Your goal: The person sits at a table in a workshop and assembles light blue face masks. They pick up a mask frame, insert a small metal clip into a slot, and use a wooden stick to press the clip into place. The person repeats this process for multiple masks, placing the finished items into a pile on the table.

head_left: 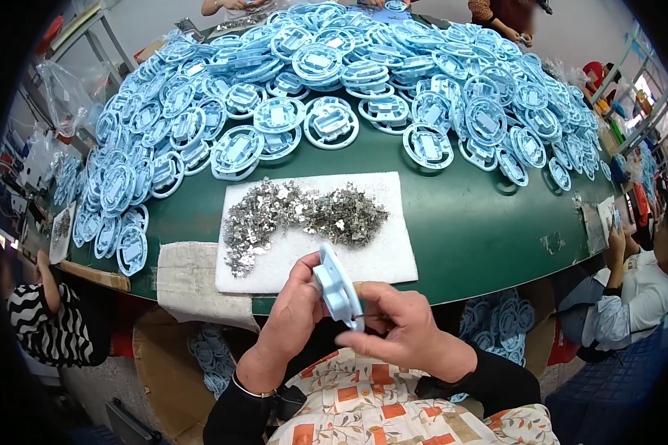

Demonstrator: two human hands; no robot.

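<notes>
A light blue plastic steering-wheel-shaped part [338, 291] is tilted nearly edge-on in front of me, above the table's near edge. My left hand [291, 317] grips it from the left, with fingers closed on its rim and hub. On the other side, my right hand [404, 326] has its thumb and curled fingers against the lower rim; whether a small piece is pinched there is hidden. Just beyond my hands, many small shiny metal clips [345, 215] lie heaped on a white foam sheet [382, 274].
A large pile of the same blue parts [319, 63] covers the far side of the green table [482, 237]. A cloth [193, 278] hangs at the near edge. Cardboard boxes [163, 371] with more parts stand below. Other people [631, 297] work around the table.
</notes>
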